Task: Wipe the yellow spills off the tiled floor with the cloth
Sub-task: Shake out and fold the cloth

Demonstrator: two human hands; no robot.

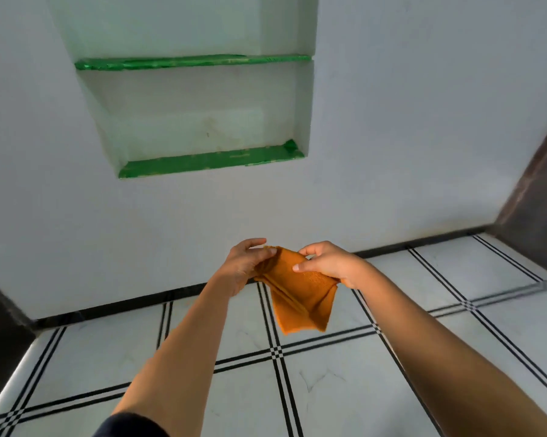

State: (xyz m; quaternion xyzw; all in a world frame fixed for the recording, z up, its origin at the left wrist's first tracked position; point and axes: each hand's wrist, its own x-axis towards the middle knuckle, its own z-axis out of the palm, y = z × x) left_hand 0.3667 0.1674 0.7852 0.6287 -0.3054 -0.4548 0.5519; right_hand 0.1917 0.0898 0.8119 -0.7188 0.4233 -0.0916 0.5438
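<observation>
Cloth point(297, 291): orange, ribbed, folded, drooping

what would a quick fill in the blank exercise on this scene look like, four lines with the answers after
1. The cloth, gripped by the left hand and the right hand, is ____ in colour.
2. The lower shelf of the wall niche is painted ____.
3. The tiled floor is white with ____ lines.
4. The cloth hangs ____ the floor, not touching it.

Missing words: orange; green; black; above
</observation>
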